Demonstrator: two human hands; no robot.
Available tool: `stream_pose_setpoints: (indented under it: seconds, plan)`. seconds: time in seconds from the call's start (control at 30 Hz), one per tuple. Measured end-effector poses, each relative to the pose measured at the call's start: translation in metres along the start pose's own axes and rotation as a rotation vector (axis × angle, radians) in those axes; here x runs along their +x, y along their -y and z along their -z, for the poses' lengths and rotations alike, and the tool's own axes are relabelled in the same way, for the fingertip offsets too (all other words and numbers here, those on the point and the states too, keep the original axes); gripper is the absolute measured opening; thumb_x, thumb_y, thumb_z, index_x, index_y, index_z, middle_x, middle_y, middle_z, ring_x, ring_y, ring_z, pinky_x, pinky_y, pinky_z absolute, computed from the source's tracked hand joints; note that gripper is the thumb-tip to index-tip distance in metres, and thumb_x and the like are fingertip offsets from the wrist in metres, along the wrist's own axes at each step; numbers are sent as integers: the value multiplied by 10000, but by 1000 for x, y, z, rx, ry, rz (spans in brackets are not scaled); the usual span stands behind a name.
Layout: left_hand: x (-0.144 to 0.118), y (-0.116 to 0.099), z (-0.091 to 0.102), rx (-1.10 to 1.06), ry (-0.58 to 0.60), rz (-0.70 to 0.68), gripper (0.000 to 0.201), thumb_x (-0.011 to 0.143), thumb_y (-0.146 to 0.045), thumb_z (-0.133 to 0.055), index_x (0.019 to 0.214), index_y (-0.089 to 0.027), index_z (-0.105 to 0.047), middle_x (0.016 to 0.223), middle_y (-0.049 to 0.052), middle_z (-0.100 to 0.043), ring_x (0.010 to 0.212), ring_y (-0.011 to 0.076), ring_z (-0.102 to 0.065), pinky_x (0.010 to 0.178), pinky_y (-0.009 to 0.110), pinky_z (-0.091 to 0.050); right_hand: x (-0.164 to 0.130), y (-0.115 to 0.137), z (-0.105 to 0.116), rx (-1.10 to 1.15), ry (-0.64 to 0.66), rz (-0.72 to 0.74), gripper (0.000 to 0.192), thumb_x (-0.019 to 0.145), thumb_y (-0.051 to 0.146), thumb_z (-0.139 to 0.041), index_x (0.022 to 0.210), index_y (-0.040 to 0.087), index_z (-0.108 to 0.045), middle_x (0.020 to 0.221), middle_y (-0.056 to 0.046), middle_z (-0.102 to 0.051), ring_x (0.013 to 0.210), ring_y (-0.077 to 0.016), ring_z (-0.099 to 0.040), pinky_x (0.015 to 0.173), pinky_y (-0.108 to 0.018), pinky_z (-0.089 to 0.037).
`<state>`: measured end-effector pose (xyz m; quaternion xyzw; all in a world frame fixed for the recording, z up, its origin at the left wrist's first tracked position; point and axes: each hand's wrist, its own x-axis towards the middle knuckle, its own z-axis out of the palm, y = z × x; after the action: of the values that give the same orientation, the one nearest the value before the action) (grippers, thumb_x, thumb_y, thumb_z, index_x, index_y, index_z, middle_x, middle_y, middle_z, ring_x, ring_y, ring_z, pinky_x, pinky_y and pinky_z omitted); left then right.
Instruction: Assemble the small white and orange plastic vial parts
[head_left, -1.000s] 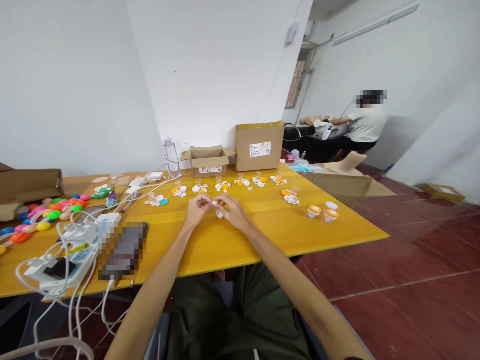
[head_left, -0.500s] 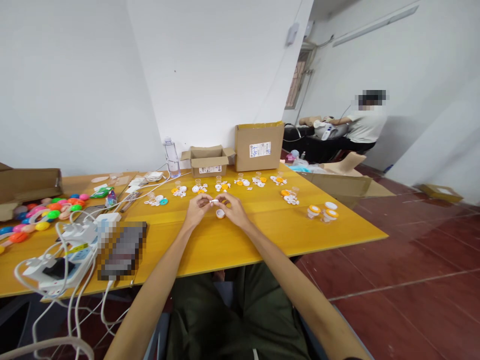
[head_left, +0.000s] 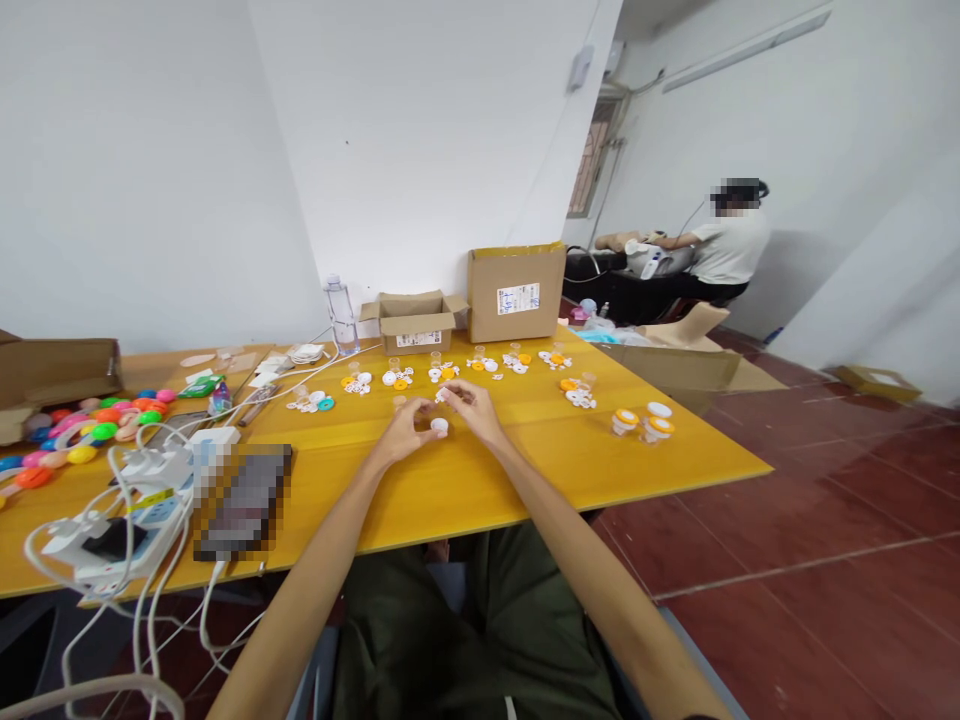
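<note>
Fingers (head_left: 421, 404) of left hand (head_left: 409, 430) curved wide, thumb at small white cup (head_left: 439, 426) over tabletop (head_left: 465, 490); can't tell if gripping. Right hand (head_left: 472, 406) bent inward, fingertips pinching tiny white piece (head_left: 441, 396) beyond cup. Both arms stretched forward.

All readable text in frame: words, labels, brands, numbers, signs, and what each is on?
None readable.
Label on the tall box: print and blue handwriting, too small to read.
Sticker on the open box: print too small to read.
Green pack: too blurred to tell.
White cup by the left hand: no text discernible.
</note>
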<state>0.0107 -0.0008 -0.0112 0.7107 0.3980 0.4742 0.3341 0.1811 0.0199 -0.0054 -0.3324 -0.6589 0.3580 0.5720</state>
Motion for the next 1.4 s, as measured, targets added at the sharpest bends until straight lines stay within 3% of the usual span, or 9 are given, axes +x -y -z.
stream_pose_setpoints:
  seconds: [0.1, 0.3, 0.5, 0.83, 1.4]
  plan:
    - [0, 7, -2, 38, 36, -24, 386, 548, -246, -866, 882, -203, -678, 880, 26, -682, 848, 211, -625, 828, 343, -497, 0, 0, 2, -28, 52, 0, 181, 780, 391, -662, 768, 217, -708, 780, -16, -735, 754, -195, -674, 738, -326, -544]
    - [1, 6, 0, 231, 61, -67, 158, 643, -249, -783, 710, -205, -647, 740, 0, -638, 788, 200, -581, 835, 349, -479, -2, 0, 2, -127, 206, -17, 116, 764, 308, -664, 752, 203, -714, 735, -13, -735, 709, -180, -669, 690, -295, -525]
    - [0, 0, 1, 410, 88, -42, 78, 721, -223, -702, 784, -204, -659, 796, 6, -649, 810, 197, -584, 848, 351, -483, -3, 1, 4, -196, 263, -35, 112, 787, 292, -658, 776, 191, -706, 750, -20, -733, 720, -169, -665, 687, -268, -513]
    - [0, -3, 1, 390, 103, -57, 125, 738, -254, -716, 717, -190, -611, 764, -1, -614, 792, 188, -563, 808, 334, -464, -4, 2, 4, -197, 297, -6, 147, 805, 329, -667, 797, 193, -724, 789, -24, -745, 750, -169, -664, 682, -255, -486]
    - [2, -2, 3, 357, 135, -68, 156, 767, -298, -711, 702, -189, -620, 698, -10, -575, 744, 183, -537, 755, 311, -446, -5, 1, 4, -232, 340, 100, 130, 834, 229, -618, 803, 204, -742, 829, -26, -748, 802, -182, -664, 744, -270, -488]
